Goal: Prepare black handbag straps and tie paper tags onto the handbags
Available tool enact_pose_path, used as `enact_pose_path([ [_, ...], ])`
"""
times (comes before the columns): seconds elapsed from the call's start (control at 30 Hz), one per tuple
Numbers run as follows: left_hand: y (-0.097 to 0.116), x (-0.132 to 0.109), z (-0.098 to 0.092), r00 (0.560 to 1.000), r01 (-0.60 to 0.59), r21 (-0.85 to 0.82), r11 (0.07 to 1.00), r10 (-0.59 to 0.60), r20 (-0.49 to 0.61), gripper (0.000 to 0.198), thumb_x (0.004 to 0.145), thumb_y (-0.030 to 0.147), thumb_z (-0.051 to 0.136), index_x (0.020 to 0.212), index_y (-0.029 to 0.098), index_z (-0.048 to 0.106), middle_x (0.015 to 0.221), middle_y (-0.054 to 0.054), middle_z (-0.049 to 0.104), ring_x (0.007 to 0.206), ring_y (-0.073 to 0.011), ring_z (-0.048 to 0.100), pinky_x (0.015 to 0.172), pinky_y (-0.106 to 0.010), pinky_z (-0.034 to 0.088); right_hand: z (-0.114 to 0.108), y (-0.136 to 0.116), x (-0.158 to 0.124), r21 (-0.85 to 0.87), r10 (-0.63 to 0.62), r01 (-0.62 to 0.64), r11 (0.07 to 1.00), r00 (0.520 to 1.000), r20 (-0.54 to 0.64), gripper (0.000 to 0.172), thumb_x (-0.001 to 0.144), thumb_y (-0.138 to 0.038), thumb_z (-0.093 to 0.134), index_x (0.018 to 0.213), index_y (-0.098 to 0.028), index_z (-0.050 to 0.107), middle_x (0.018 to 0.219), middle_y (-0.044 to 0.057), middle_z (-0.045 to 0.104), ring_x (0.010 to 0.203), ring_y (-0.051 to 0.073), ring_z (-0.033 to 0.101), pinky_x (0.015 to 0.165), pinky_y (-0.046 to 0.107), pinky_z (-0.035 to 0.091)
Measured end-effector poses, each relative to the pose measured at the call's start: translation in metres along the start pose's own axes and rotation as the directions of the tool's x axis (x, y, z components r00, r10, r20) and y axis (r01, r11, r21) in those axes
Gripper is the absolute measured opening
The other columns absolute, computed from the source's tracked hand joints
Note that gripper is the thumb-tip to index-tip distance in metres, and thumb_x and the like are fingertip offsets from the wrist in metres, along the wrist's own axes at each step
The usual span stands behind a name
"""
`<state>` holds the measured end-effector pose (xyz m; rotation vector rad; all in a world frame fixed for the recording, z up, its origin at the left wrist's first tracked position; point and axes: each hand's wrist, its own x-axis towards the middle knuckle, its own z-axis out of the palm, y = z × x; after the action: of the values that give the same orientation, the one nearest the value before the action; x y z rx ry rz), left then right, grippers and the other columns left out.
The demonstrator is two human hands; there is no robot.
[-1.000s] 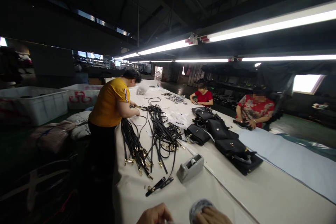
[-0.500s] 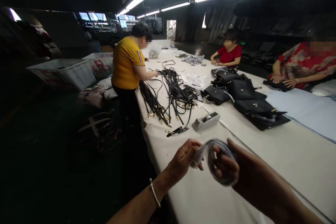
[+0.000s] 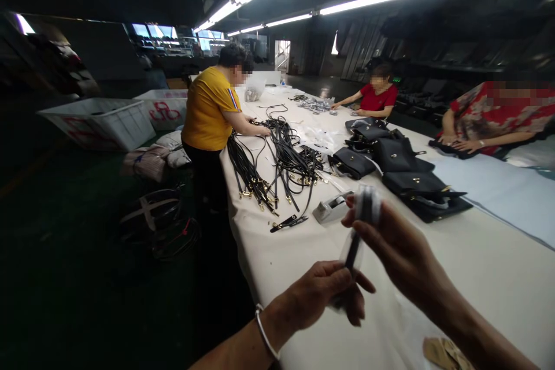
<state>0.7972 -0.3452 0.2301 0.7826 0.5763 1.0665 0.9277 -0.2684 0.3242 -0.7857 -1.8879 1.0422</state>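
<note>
A dark strap in clear plastic point(image 3: 367, 208), rolled into a coil and blurred by motion, stretches between my two hands above the table. My left hand point(image 3: 325, 292), with a bracelet at the wrist, pinches the lower end between thumb and fingers. Higher up and to the right, my right hand point(image 3: 396, 237) grips the coiled part. Just behind the coil stands a grey tape dispenser point(image 3: 332, 208). Thread snips point(image 3: 288, 223) lie to its left on the white table point(image 3: 269, 266).
Black straps with gold clasps point(image 3: 281, 150) are heaped across the table. Black handbags point(image 3: 403, 167) lie to the right. A co-worker in yellow point(image 3: 208, 107) stands at the left edge; two more people sit opposite. White bins point(image 3: 99, 121) stand on the floor.
My right hand has lifted and turned the coil edge-on, while my left hand has dropped lower. A tan item has come into view at the bottom right.
</note>
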Motion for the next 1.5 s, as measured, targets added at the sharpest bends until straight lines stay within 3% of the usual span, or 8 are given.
enact_pose_path([
  [0.17,0.022,-0.024,-0.015,0.991,0.131,0.203,0.970,-0.120,-0.066,0.039,0.077,0.047,0.073,0.093,0.013,0.062,0.068,0.000,0.057,0.053,-0.0091,0.050,0.054,-0.022,0.038,0.005,0.044,-0.016,-0.427,-0.284,0.496,0.756,0.837,0.469,0.019,0.093,-0.020,0.052,0.075,-0.024,0.046,0.068,0.001,0.054,0.062,0.019,0.046,0.060,0.033,0.033],
  [0.33,0.047,-0.042,-0.034,0.959,0.241,0.642,0.728,-0.077,-0.272,0.028,0.080,0.030,0.068,0.104,0.016,0.062,0.071,0.005,0.053,0.060,-0.0083,0.043,0.056,-0.021,0.032,0.000,0.070,-0.035,-0.494,-0.183,0.518,0.699,0.797,0.576,0.031,0.094,-0.051,0.058,0.087,-0.023,0.048,0.075,0.003,0.054,0.066,0.022,0.047,0.063,0.034,0.031],
  [0.57,0.041,-0.039,-0.046,0.974,0.072,0.915,0.397,0.169,-0.149,0.018,0.088,0.038,0.067,0.086,0.019,0.067,0.084,0.001,0.063,0.079,-0.0137,0.055,0.073,-0.024,0.039,0.006,0.063,-0.058,-0.355,0.394,-0.208,0.911,0.693,0.604,0.047,0.097,-0.061,0.042,0.075,-0.021,0.053,0.064,0.000,0.051,0.057,0.016,0.046,0.055,0.030,0.031],
  [0.73,0.020,-0.040,-0.047,0.992,0.009,0.798,0.603,0.097,-0.084,0.025,0.092,0.039,0.061,0.085,0.016,0.068,0.081,-0.002,0.060,0.078,-0.0143,0.054,0.075,-0.026,0.041,0.016,0.058,-0.078,0.160,0.517,-0.756,0.634,0.569,0.640,0.060,0.091,-0.068,0.047,0.074,-0.013,0.067,0.048,-0.002,0.049,0.042,0.010,0.037,0.046,0.025,0.031],
  [0.87,0.003,-0.045,-0.039,0.979,0.180,0.283,0.942,-0.144,-0.144,0.038,0.083,0.050,0.071,0.090,0.014,0.059,0.073,0.000,0.059,0.063,-0.0099,0.053,0.061,-0.023,0.041,0.026,0.057,-0.091,0.516,0.511,-0.813,0.270,0.575,0.638,0.060,0.085,-0.068,0.055,0.065,-0.013,0.069,0.034,-0.009,0.026,0.034,0.008,0.025,0.047,0.024,0.038],
  [1.0,-0.010,-0.045,-0.039,0.964,0.240,-0.048,0.970,-0.244,-0.109,0.051,0.066,0.050,0.085,0.086,0.016,0.054,0.069,0.000,0.062,0.057,-0.0114,0.058,0.054,-0.023,0.046,0.037,0.052,-0.096,0.686,0.529,-0.724,0.065,0.608,0.592,0.057,0.081,-0.064,0.064,0.057,-0.012,0.067,0.030,-0.011,0.019,0.031,0.006,0.018,0.043,0.023,0.035],
  [1.33,0.008,-0.010,-0.084,0.903,0.424,-0.062,0.904,-0.416,0.111,0.051,0.055,0.036,0.094,0.082,0.014,0.057,0.073,0.001,0.058,0.061,-0.0079,0.053,0.058,-0.021,0.042,0.076,0.056,-0.085,0.859,0.634,-0.512,-0.022,0.657,0.408,0.070,0.083,-0.071,0.058,0.040,-0.015,0.054,0.032,-0.002,0.037,0.033,0.010,0.037,0.038,0.022,0.035],
  [1.5,0.020,0.005,-0.111,0.808,0.571,-0.008,0.821,-0.560,0.184,0.051,0.052,0.034,0.093,0.083,0.014,0.058,0.075,0.001,0.057,0.059,-0.0089,0.053,0.055,-0.022,0.040,0.099,0.058,-0.067,0.890,0.839,-0.424,0.167,0.536,0.098,0.061,0.078,-0.071,0.065,0.051,-0.017,0.056,0.046,0.000,0.053,0.043,0.013,0.047,0.043,0.024,0.039],
])
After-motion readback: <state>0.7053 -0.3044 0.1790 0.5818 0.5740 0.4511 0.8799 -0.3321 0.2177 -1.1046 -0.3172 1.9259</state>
